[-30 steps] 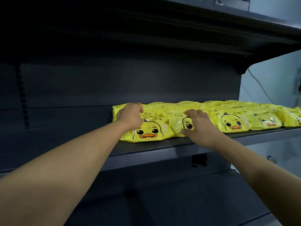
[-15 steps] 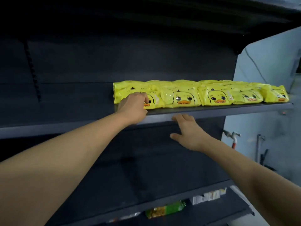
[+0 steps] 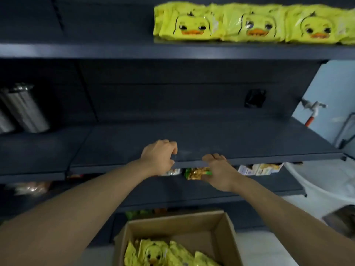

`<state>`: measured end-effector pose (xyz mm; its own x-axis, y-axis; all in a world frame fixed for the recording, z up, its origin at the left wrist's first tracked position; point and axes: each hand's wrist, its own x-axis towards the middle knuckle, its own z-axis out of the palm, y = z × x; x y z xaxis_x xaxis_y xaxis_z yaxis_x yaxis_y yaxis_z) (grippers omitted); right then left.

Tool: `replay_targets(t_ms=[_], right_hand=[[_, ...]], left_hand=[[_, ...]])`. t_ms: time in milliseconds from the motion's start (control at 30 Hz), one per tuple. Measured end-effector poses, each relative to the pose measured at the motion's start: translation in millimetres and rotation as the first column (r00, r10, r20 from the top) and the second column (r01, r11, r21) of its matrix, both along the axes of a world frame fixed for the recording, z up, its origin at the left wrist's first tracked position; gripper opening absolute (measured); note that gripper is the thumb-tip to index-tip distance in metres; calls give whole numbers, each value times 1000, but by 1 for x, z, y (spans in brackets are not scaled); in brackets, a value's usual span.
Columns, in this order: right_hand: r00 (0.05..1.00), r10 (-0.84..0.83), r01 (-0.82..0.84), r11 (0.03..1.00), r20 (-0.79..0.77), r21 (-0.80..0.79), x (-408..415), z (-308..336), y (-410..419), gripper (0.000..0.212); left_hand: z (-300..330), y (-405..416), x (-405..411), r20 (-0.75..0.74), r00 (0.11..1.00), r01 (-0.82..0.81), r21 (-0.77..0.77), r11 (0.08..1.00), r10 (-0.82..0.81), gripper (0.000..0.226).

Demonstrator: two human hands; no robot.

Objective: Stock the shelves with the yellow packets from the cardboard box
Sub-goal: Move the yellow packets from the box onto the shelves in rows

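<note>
A row of yellow duck-face packets [image 3: 253, 24] lies on the top shelf [image 3: 76, 49], filling its right part. Below me stands an open cardboard box [image 3: 228, 233] with several more yellow packets [image 3: 165, 254] inside. My left hand [image 3: 159, 158] hovers at the front edge of the bare middle shelf [image 3: 249, 139], fingers curled and holding nothing. My right hand [image 3: 219, 171] is just right of it and slightly lower, palm down with fingers stretched out, also holding nothing. Both hands are well above the box.
Two steel cylinders [image 3: 25, 108] stand on the shelf at the left. A lower shelf holds a green snack packet [image 3: 196, 172] and small white boxes [image 3: 259, 168]. At the right are a wall tap [image 3: 313, 110] and a white basin [image 3: 326, 181].
Both hands have left the packets on the top shelf and dropped to the middle shelf's edge. My view has tilted down, so the box now shows.
</note>
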<state>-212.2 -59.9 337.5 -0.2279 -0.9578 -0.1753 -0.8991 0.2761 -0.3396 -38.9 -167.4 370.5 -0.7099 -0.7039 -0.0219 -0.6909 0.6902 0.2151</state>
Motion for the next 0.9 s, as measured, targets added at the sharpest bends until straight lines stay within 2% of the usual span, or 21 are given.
replay_targets(t_ms=[100, 267, 400, 533, 700, 900], right_hand=[[998, 9, -16, 993, 60, 114, 8, -50, 5, 66], [991, -56, 21, 960, 120, 279, 21, -128, 23, 60], [978, -127, 47, 905, 163, 424, 30, -186, 38, 63], [952, -227, 100, 864, 205, 493, 37, -233, 56, 52], [928, -302, 141, 824, 216, 548, 46, -287, 77, 46], [897, -380, 192, 796, 227, 575, 52, -349, 78, 44]], left_hand=[[-50, -3, 19, 74, 997, -43, 136, 990, 33, 25], [-136, -5, 47, 208, 975, -151, 344, 927, 82, 24], [-206, -1, 63, 307, 950, -194, 448, 872, 53, 18], [-267, 1, 77, 347, 938, -198, 542, 817, -2, 20], [-327, -2, 88, 412, 909, -219, 611, 761, -69, 17], [-387, -10, 85, 490, 865, -225, 570, 790, -107, 32]])
